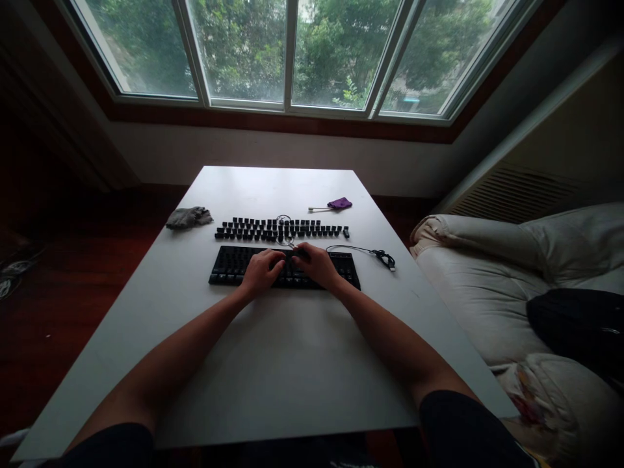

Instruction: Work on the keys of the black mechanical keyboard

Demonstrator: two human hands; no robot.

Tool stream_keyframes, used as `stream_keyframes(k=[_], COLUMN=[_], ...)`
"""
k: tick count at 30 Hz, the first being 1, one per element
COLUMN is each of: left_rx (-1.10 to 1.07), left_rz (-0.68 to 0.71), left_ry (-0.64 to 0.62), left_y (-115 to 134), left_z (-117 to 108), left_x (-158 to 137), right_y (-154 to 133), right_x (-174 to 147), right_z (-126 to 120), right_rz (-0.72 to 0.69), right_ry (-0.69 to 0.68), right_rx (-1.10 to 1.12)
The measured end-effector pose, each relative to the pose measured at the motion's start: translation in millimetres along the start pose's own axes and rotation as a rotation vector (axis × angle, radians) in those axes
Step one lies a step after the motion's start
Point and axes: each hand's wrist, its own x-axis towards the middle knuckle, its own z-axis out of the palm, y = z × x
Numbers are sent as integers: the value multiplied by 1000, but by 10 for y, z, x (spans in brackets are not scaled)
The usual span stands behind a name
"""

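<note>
A black keyboard [231,263] lies across the white table, partly covered by both hands. My left hand [262,272] rests over its middle with bent fingers, thumb and fingertips drawn together; whatever they hold is too small to make out. Close beside it, my right hand [316,265] is also curled at the keyboard's middle, its fingertips pinched and what is in them hidden. A thin wire loop [285,241] shows just beyond the right fingertips; I cannot tell whether it is held. Behind the keyboard stand rows of loose black keycaps [253,229].
A grey crumpled cloth [189,218] lies at the table's left edge. Toward the back right are a purple pouch [340,203] and a small white-tipped brush or stick [318,209]. A bundled black USB cable [385,259] sits right of the keyboard. A pale sofa [468,286] borders the white table [292,364].
</note>
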Motion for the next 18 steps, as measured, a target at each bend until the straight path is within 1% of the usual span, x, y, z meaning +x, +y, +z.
stream_keyframes(k=[3,5,7,10,13,18], left_rx=[173,237,272,295,298,289], left_rz=[96,181,233,246,242,244], left_ry=[-46,-91,-117,-127,-129,-130], left_y=[34,60,79,84,75,66], left_z=[49,90,123,142,138,136], left_x=[-71,-113,-138,-148,-150,-152], right_y=[130,261,405,586,680,711], right_x=[117,215,317,465,588,700], right_z=[-109,-153,-162,-119,-46,42], right_rz=[49,72,80,78,84,114], right_ry=[40,47,-7,-123,-159,-196], right_rx=[-52,-88,-108,-152,-263,-415])
